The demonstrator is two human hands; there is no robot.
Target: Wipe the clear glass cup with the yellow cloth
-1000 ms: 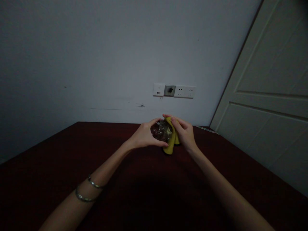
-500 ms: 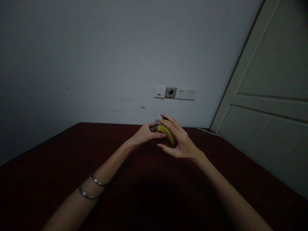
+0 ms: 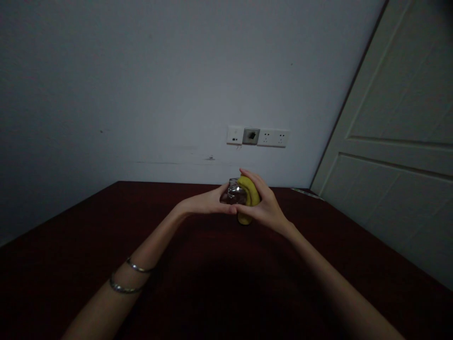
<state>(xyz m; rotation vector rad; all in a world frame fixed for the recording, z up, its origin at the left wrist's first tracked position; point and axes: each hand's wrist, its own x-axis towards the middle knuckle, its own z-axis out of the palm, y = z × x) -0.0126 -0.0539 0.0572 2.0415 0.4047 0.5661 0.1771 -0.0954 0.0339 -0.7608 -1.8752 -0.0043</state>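
My left hand is closed around a shiny, see-through piece that looks like glass or clear plastic; I cannot tell its kind. Against its right side lies a soft-looking, curved yellow thing, with a fold or groove along it. My right hand wraps around the yellow thing from the right, fingers over the top and thumb in front. Both thumbs nearly meet at the front. A lower yellow end shows beneath my right thumb, with a dark edge. Both pieces are held above the dark red table.
Behind the table stands a pale wall with a row of sockets and switches. A white panelled door leans into view at the right. A thin flat strip lies at the table's back right corner. Two silver bracelets circle my left forearm.
The held pieces have turned in my hands, so more of the shiny part now shows. My left wrist is bent more, and my right thumb has moved up to the left thumb.
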